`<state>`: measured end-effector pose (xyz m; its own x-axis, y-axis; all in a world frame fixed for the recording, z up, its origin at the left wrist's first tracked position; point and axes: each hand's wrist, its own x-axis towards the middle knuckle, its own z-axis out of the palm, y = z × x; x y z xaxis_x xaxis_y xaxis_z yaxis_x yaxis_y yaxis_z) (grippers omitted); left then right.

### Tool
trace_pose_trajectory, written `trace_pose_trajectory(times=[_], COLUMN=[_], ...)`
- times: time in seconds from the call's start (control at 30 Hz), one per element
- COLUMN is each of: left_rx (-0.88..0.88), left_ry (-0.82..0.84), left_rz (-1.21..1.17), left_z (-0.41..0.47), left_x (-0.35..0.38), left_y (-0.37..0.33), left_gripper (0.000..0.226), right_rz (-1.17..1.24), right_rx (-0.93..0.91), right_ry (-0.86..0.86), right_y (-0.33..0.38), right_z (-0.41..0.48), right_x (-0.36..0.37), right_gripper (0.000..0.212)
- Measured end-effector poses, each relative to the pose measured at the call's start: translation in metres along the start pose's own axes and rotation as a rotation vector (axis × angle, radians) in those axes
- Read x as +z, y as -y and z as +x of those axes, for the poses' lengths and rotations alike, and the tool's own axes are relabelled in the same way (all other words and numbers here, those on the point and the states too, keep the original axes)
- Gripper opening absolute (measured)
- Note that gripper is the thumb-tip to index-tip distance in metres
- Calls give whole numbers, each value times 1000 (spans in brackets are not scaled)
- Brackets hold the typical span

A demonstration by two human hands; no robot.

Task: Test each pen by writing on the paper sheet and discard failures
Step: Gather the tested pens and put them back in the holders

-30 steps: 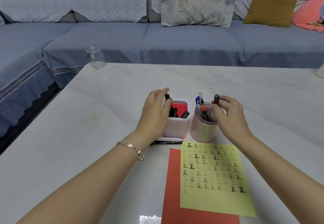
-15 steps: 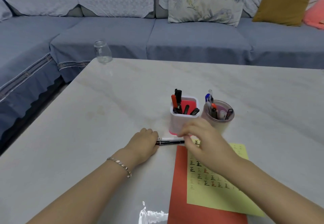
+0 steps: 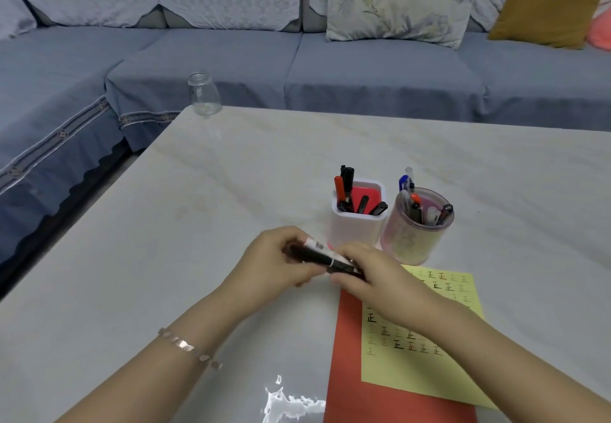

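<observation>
Left hand (image 3: 274, 264) no longer reaching into white holder (image 3: 358, 227); after dropping to counter (image 3: 231, 191) half second ago, now gripping left end of black pen (image 3: 317, 257). Right hand (image 3: 373, 277) leaving clear cup (image 3: 416, 234), now closing round pen's right end. Pen, lying flat before holder earlier, now being held between both hands, tilting down to right, seemingly lifted off counter though blur is obscuring contact. Right forearm now covering much of yellow sheet (image 3: 443, 293).
</observation>
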<state>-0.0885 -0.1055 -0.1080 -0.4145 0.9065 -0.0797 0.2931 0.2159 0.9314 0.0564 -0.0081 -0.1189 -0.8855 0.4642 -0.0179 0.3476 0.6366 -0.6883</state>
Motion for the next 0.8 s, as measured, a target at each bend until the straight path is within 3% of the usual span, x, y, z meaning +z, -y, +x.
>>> trace_pose_trajectory(times=[0.13,0.23,0.3,0.43,0.6,0.67,0.8], left_rx=[-160,-209,-196,-156,-129,-119,-133], left_ry=[-23,-12,-70,-190,-219,-214,-147], left_rz=[-420,-530,-508,-388,-188,-185,-292], left_z=[-5,-9,-10,-14,-15,-13,-12], left_x=[20,38,47,66,85,89,91], left_y=[-11,-16,-18,-28,-35,-35,-33], left_gripper=[18,23,31,23,25,19,9], right_rz=[562,890,963,753,34,-39,81], right_rx=[194,257,291,316,233,204,217], right_ry=[59,123,112,34,-117,-155,-172], right_y=[8,4,0,-5,-2,-3,-5], right_z=[-20,-33,-38,-44,-54,-55,-57], right_x=[-13,-16,-17,-15,-9,-8,-13], right_gripper=[9,10,8,8,10,5,26])
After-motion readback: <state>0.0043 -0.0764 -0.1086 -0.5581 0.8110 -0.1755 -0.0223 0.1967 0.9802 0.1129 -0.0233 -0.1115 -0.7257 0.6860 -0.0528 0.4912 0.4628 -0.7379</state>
